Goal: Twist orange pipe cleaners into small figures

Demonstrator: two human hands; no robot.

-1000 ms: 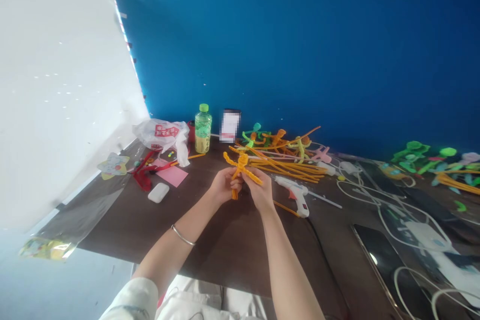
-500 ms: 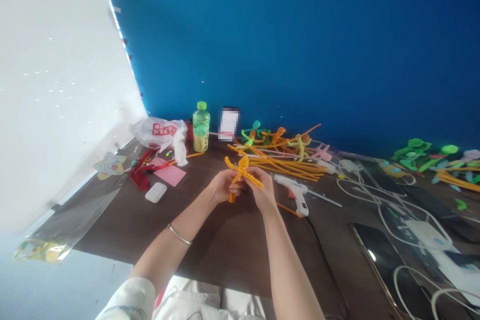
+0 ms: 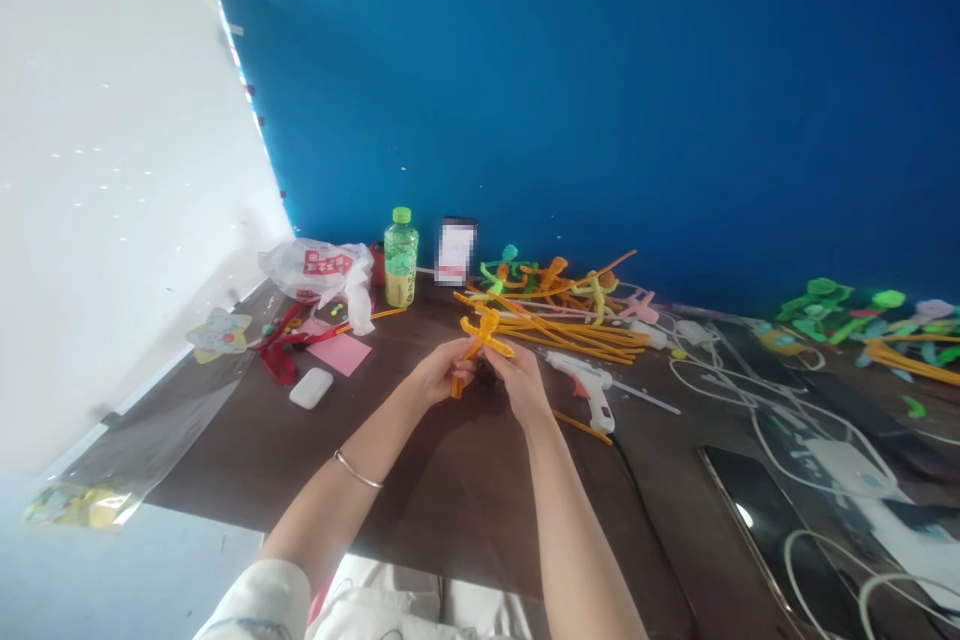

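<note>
An orange pipe-cleaner figure point(image 3: 488, 323), with a rounded head and stubby limbs, is held up over the table between my two hands. My left hand point(image 3: 444, 372) is closed round its lower stems, which poke out below the fingers. My right hand point(image 3: 519, 378) pinches it from the other side, thumb near one limb. Fingertips of both hands are partly hidden behind the figure. Just beyond lies a bundle of orange pipe cleaners point(image 3: 577, 338). A white hot glue gun point(image 3: 589, 385) with a glue stick in it rests right of my right hand.
Finished pipe-cleaner figures point(image 3: 555, 272) lie along the back. A green-capped bottle point(image 3: 401, 260) and a propped phone point(image 3: 455, 252) stand there too. Red-handled scissors point(image 3: 281, 355), pink paper point(image 3: 343, 352) and a white case point(image 3: 311, 387) are left. Cables and a dark phone point(image 3: 772, 520) occupy the right.
The orange figure has turned and tilted between my hands, so its limbs look shorter and point differently. Both hands stay about where they were; the camera view has shifted slightly.
</note>
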